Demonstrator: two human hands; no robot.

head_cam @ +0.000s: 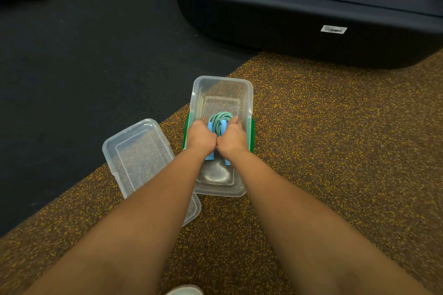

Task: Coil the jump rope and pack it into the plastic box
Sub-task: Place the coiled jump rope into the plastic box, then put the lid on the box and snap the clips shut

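A clear plastic box (221,84) with green side clips stands on the speckled floor. Inside it sits the jump rope (220,118), a blue-green braided coil with two light blue handles whose ends stick out toward me. My left hand (200,137) and my right hand (232,137) are side by side over the box, both closed around the coil and handles and holding it low inside the box. My fingers hide most of the handles.
The box's clear lid (136,151) lies upside down on the floor to the left, partly under my left forearm. A large black machine base (311,19) stands beyond the box. Black flooring (84,67) lies to the left of the speckled brown mat (335,139).
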